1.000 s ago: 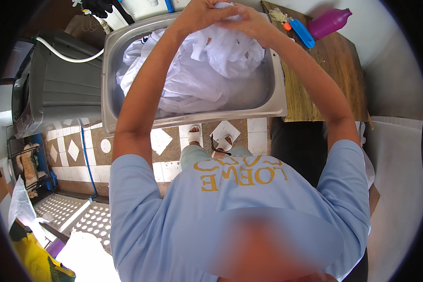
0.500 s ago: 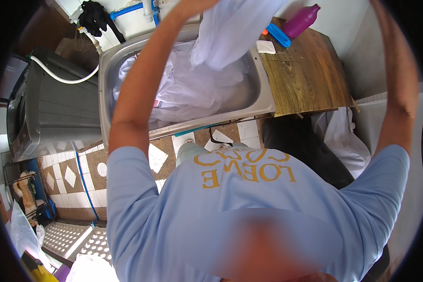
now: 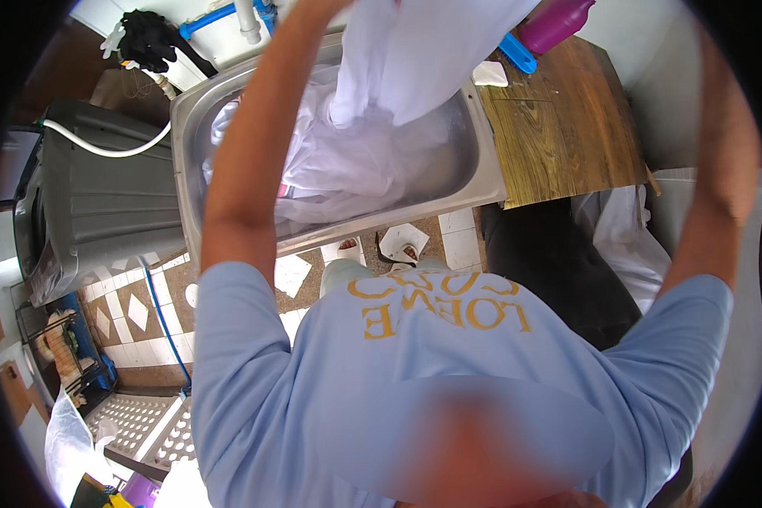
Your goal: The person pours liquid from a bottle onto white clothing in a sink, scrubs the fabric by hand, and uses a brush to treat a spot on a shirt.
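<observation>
A wet white cloth, thin and partly see-through, hangs down from the top edge into the metal sink. More white fabric lies bunched in cloudy water there. My left forearm reaches up across the sink's left side. Only the edge of my left hand shows at the top, beside the raised cloth, with its fingers cut off. At the far right my right forearm is lifted high, and its hand lies beyond the frame. Something small and pink shows among the soaking fabric.
Right of the sink is a wooden board bearing a purple bottle, a blue brush and a white block. A grey washing machine with a white hose stands left. Below the board hang a black item and white fabric.
The view has shifted slightly. My left hand has moved further up, mostly out of the picture. The lifted cloth is spread a little wider, and both arms stay raised.
</observation>
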`<control>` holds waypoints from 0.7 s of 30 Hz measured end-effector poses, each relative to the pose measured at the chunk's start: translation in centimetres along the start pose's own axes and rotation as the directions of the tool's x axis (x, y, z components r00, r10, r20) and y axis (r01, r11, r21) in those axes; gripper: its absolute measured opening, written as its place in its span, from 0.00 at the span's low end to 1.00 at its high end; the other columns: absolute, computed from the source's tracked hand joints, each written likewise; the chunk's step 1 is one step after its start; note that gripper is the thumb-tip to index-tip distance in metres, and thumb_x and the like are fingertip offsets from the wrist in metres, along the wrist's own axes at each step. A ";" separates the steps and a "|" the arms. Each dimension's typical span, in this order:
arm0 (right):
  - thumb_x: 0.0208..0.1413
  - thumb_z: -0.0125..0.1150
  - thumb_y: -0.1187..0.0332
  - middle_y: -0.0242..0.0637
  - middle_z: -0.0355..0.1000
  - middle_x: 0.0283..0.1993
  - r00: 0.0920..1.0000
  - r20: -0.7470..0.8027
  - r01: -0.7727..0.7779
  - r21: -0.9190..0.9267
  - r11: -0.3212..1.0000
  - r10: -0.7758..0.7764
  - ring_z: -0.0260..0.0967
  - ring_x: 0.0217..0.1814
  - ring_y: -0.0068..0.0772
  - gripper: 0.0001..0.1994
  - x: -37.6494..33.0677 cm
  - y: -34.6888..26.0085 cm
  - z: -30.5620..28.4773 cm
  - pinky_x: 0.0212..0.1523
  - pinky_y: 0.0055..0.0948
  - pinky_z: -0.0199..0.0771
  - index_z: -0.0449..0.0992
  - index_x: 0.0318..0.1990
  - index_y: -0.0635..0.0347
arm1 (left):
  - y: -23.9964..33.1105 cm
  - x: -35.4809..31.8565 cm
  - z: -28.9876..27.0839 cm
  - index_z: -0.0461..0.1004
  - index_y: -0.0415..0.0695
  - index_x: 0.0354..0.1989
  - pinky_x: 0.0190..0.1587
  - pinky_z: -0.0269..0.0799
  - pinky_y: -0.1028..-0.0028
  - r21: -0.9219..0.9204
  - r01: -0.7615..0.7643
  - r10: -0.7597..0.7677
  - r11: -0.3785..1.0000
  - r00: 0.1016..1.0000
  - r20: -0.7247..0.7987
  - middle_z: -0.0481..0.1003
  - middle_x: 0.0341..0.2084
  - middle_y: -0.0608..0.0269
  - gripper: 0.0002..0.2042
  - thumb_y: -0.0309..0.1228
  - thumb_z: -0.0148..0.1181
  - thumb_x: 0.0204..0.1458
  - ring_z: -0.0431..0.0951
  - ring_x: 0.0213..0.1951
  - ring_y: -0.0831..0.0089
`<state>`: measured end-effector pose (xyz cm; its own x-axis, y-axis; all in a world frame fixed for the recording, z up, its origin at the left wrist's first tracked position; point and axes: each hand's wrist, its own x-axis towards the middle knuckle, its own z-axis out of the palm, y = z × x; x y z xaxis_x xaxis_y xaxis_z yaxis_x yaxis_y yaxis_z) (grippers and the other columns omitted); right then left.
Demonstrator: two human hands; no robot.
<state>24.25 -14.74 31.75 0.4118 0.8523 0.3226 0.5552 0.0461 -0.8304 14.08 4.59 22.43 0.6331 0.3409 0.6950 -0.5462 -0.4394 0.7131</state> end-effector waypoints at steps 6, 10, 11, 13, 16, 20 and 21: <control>0.58 0.58 0.55 0.36 0.78 0.40 0.992 0.063 -0.097 -0.203 0.974 0.112 0.73 0.38 0.30 0.16 -3.4 19.1 11.3 0.41 0.30 0.72 0.77 0.46 0.56 | -19.5 -21.7 1.3 0.75 0.49 0.47 0.49 0.63 0.52 0.533 0.345 -0.345 0.773 0.933 -0.103 0.68 0.50 0.54 0.22 0.44 0.67 0.42 0.68 0.50 0.53; 0.54 0.57 0.58 0.47 0.70 0.44 0.987 -0.088 -0.159 -0.592 0.790 0.133 0.71 0.45 0.53 0.13 -8.7 28.9 18.6 0.45 0.45 0.71 0.75 0.43 0.54 | -17.4 -23.8 4.6 0.68 0.45 0.55 0.56 0.56 0.51 0.735 0.272 -0.402 0.622 0.916 0.002 0.64 0.54 0.55 0.29 0.43 0.64 0.44 0.62 0.56 0.52; 0.53 0.58 0.59 0.46 0.70 0.44 0.979 -0.107 -0.201 -0.615 0.763 0.172 0.71 0.44 0.53 0.12 -9.0 29.5 19.7 0.44 0.45 0.71 0.75 0.42 0.54 | -18.0 -24.0 4.4 0.67 0.44 0.56 0.56 0.56 0.50 0.737 0.271 -0.427 0.619 0.904 0.027 0.63 0.55 0.54 0.30 0.43 0.63 0.45 0.62 0.56 0.52; 0.51 0.60 0.62 0.45 0.69 0.42 0.960 -0.138 -0.272 -0.651 0.709 0.242 0.71 0.42 0.51 0.11 -9.3 29.7 21.8 0.43 0.46 0.71 0.74 0.40 0.54 | -19.7 -25.0 3.6 0.65 0.42 0.57 0.57 0.55 0.50 0.749 0.249 -0.433 0.614 0.899 0.057 0.62 0.56 0.54 0.30 0.43 0.61 0.45 0.61 0.57 0.51; 0.50 0.59 0.65 0.42 0.70 0.42 0.954 -0.174 -0.298 -0.653 0.696 0.245 0.72 0.42 0.48 0.10 -9.3 30.9 23.0 0.40 0.46 0.72 0.74 0.40 0.51 | -22.0 -26.1 3.1 0.63 0.42 0.59 0.57 0.55 0.49 0.784 0.167 -0.376 0.597 0.922 0.090 0.60 0.58 0.55 0.31 0.42 0.60 0.46 0.61 0.57 0.50; 0.52 0.58 0.63 0.41 0.72 0.46 0.922 -0.136 -0.341 -0.730 0.593 0.363 0.72 0.46 0.46 0.14 -9.2 32.3 23.9 0.45 0.45 0.71 0.73 0.46 0.48 | -22.8 -26.4 4.3 0.62 0.42 0.60 0.59 0.53 0.49 0.878 0.150 -0.436 0.454 0.897 0.072 0.60 0.59 0.52 0.32 0.40 0.59 0.45 0.61 0.58 0.49; 0.52 0.57 0.62 0.41 0.72 0.47 0.923 -0.158 -0.351 -0.721 0.597 0.351 0.71 0.48 0.46 0.15 -9.4 33.3 23.7 0.46 0.44 0.71 0.73 0.48 0.48 | -22.7 -25.9 4.8 0.61 0.42 0.61 0.59 0.53 0.49 0.892 0.164 -0.476 0.421 0.877 0.064 0.61 0.59 0.51 0.33 0.39 0.59 0.45 0.61 0.58 0.49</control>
<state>21.74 -8.81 -9.70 0.6893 0.7202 0.0783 0.7083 -0.6474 -0.2812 12.72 1.74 -12.21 0.8506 0.4549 0.2638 0.3626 -0.8707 0.3323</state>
